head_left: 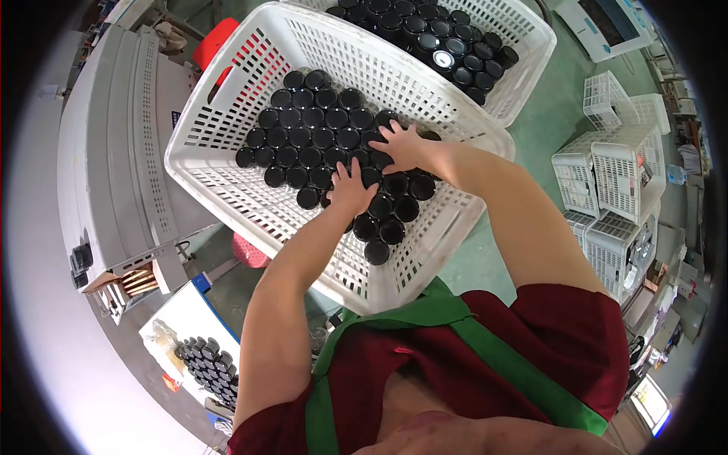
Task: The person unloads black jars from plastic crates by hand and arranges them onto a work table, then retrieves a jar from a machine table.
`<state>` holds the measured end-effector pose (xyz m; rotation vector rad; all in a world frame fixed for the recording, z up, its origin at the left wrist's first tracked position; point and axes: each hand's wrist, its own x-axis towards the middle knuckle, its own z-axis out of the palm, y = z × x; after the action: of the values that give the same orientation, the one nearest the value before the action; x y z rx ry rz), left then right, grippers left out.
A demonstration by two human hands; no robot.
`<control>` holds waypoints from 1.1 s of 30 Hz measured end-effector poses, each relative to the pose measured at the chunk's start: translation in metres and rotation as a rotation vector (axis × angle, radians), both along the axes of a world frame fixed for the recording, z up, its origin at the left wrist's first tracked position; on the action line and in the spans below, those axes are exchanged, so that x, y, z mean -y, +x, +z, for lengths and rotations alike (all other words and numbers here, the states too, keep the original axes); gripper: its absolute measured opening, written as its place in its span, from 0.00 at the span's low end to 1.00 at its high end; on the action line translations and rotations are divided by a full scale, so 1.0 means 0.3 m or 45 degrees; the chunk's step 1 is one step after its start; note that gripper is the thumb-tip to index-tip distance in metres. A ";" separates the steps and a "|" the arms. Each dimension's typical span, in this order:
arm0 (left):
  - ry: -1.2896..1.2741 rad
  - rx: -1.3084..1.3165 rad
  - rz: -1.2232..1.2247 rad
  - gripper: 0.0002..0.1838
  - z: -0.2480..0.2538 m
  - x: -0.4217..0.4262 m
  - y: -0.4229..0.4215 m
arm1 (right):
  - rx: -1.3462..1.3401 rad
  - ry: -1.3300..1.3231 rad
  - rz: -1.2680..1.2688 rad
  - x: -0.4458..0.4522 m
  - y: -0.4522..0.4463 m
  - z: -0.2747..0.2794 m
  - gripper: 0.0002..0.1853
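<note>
A white slatted plastic basket (193, 163) holds many black round-lidded jars (299, 136) standing packed in rows. My left hand (351, 191) lies over the lids near the basket's middle, its fingers spread and touching the tops. To the right of it, my right hand (406, 148) rests with fingers apart on the lids near the right end of the group. Neither hand is wrapped round a jar. The lids right under both palms are hidden.
Behind stands a second white basket (523, 45) of black-lidded jars, one top whitish. Stacked white crates (626, 171) are on the right. A large grey machine (121, 144) stands left. More black-lidded jars (208, 364) sit on a white table (171, 311) at lower left.
</note>
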<state>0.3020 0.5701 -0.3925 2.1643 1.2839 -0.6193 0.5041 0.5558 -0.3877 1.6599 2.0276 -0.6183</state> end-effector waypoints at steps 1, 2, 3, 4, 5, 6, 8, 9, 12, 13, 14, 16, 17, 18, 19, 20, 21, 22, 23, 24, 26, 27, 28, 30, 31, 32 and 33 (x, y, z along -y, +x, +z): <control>-0.009 -0.003 0.008 0.53 -0.044 0.009 0.011 | 0.025 0.120 0.072 0.013 0.007 -0.036 0.47; 0.000 -0.004 -0.003 0.53 -0.072 0.021 0.020 | 0.003 0.149 0.084 0.017 0.010 -0.058 0.46; 0.015 -0.002 -0.016 0.53 -0.088 0.036 0.026 | -0.015 0.183 0.093 0.016 0.016 -0.071 0.46; 0.036 0.002 -0.029 0.54 -0.101 0.044 0.030 | -0.031 0.222 0.104 0.013 0.024 -0.086 0.46; 0.128 -0.016 -0.086 0.53 -0.114 0.053 0.026 | -0.044 0.325 0.130 0.022 0.031 -0.111 0.46; 0.176 0.007 -0.124 0.52 -0.122 0.055 0.022 | -0.058 0.345 0.120 0.023 0.035 -0.118 0.46; 0.265 0.046 -0.194 0.51 -0.135 0.057 0.005 | -0.096 0.380 0.107 0.028 0.035 -0.133 0.46; 0.338 0.096 -0.225 0.48 -0.132 0.056 -0.001 | -0.107 0.457 0.105 0.028 0.037 -0.142 0.47; 0.364 0.193 -0.267 0.46 -0.142 0.019 -0.023 | -0.134 0.488 0.089 0.011 0.034 -0.148 0.45; 0.386 0.198 -0.298 0.46 -0.142 0.003 -0.028 | -0.148 0.461 0.086 -0.002 0.036 -0.139 0.45; 0.408 0.202 -0.327 0.45 -0.141 -0.016 -0.033 | -0.161 0.434 0.085 -0.020 0.037 -0.128 0.45; 0.435 0.186 -0.342 0.44 -0.143 -0.051 -0.039 | -0.189 0.425 0.046 -0.047 0.036 -0.128 0.45; 0.438 0.167 -0.330 0.44 -0.149 -0.069 -0.039 | -0.203 0.440 0.005 -0.057 0.036 -0.134 0.45; 0.437 0.148 -0.320 0.44 -0.150 -0.082 -0.039 | -0.218 0.452 -0.039 -0.062 0.034 -0.136 0.45; 0.432 0.126 -0.282 0.44 -0.148 -0.090 -0.039 | -0.224 0.467 -0.076 -0.065 0.031 -0.130 0.44; 0.422 0.113 -0.283 0.44 -0.149 -0.087 -0.042 | -0.239 0.470 -0.064 -0.060 0.031 -0.138 0.44; 0.418 0.104 -0.284 0.45 -0.148 -0.089 -0.041 | -0.252 0.477 -0.050 -0.060 0.035 -0.143 0.44; 0.412 0.095 -0.282 0.45 -0.147 -0.088 -0.041 | -0.265 0.484 -0.033 -0.060 0.038 -0.148 0.44; 0.412 0.076 -0.263 0.47 -0.143 -0.084 -0.039 | -0.265 0.474 0.002 -0.058 0.036 -0.152 0.45; 0.409 0.057 -0.247 0.48 -0.131 -0.077 -0.030 | -0.264 0.463 0.034 -0.055 0.034 -0.150 0.45; 0.394 0.039 -0.207 0.50 -0.108 -0.056 -0.019 | -0.253 0.459 0.052 -0.030 0.026 -0.155 0.46; 0.383 0.036 -0.179 0.51 -0.098 -0.052 -0.012 | -0.246 0.468 0.042 -0.020 0.016 -0.155 0.47; 0.376 0.033 -0.148 0.51 -0.088 -0.051 -0.005 | -0.239 0.481 0.036 -0.017 0.009 -0.153 0.48; 0.304 0.019 -0.131 0.51 -0.086 -0.058 0.000 | -0.317 0.399 0.003 -0.025 0.007 -0.153 0.46; 0.265 0.036 -0.135 0.51 -0.100 -0.070 -0.008 | -0.346 0.371 -0.003 -0.032 0.011 -0.159 0.45; 0.231 0.058 -0.145 0.51 -0.112 -0.088 -0.015 | -0.370 0.347 -0.014 -0.039 0.019 -0.163 0.45; 0.194 0.065 -0.166 0.50 -0.118 -0.107 -0.023 | -0.393 0.315 0.017 -0.045 0.024 -0.163 0.43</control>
<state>0.2953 0.6021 -0.4280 2.3879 1.2046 -0.5284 0.5114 0.5694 -0.4366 1.7771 2.4161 -0.6765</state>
